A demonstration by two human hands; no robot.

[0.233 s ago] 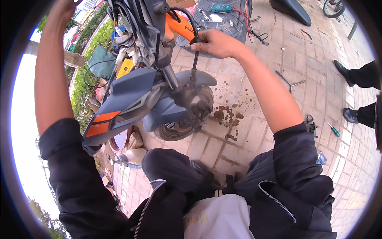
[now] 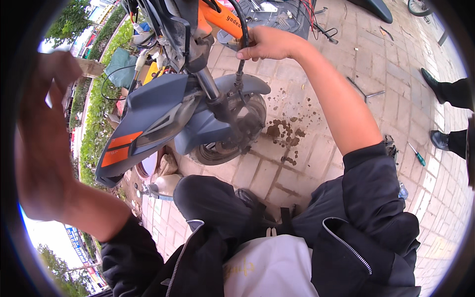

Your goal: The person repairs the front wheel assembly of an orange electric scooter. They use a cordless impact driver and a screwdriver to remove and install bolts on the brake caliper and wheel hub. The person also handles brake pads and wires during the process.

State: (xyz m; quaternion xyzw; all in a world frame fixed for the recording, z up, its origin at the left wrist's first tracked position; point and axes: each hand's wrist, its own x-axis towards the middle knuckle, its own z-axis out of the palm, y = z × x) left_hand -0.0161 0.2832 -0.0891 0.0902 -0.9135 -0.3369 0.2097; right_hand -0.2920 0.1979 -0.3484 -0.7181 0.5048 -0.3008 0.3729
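A dismantled electric scooter with a grey front panel point(image 2: 163, 106) and orange stripes stands before me, its front wheel point(image 2: 215, 152) on the paving. My right hand point(image 2: 267, 43) pinches a black cable point(image 2: 242, 67) that runs down toward the front fender point(image 2: 252, 84), beside the orange frame part point(image 2: 222, 21). Raised at the far left, away from the scooter, my left hand point(image 2: 49, 94) is dark against the light. Its fingers are bent but apart, and nothing shows in them. Exposed wiring with white connectors point(image 2: 142, 60) hangs from the scooter's upper left.
A grey mat point(image 2: 274, 22) with tools and red leads lies beyond my right hand. On the paving are a three-armed wrench point(image 2: 366, 91), a green-handled screwdriver point(image 2: 419, 157) and dark wet spots point(image 2: 284, 136). Another person's shoes point(image 2: 439, 140) are at right. A bottle point(image 2: 166, 185) stands near my knee.
My left hand has come down from the top left edge, its elbow bending. My right hand stays on the cable. The scooter's front has swung slightly left in view.
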